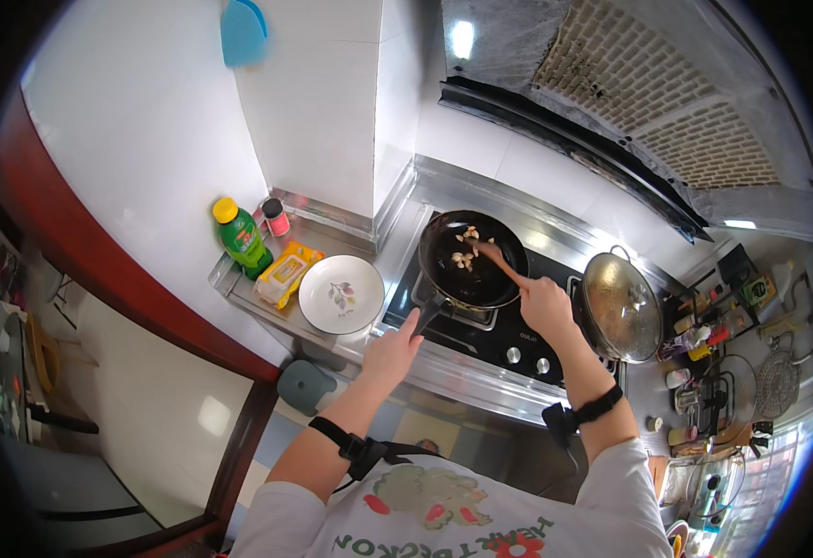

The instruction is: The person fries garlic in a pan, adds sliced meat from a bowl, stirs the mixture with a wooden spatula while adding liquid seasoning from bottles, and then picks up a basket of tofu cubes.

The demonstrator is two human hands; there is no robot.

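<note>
A black frying pan sits on the left side of the black glass gas hob. My left hand grips its dark handle, with the index finger stretched along it. In my right hand is a wooden spatula, its tip among small pale and browned food pieces in the pan. The pan's bottom looks dark and shiny. A white plate with a leaf pattern lies on the steel counter, left of the hob.
A wok with a glass lid stands on the hob's right side. Left of the plate are a yellow wipes pack, a green bottle with a yellow cap and a small black-capped jar. The range hood overhangs the back.
</note>
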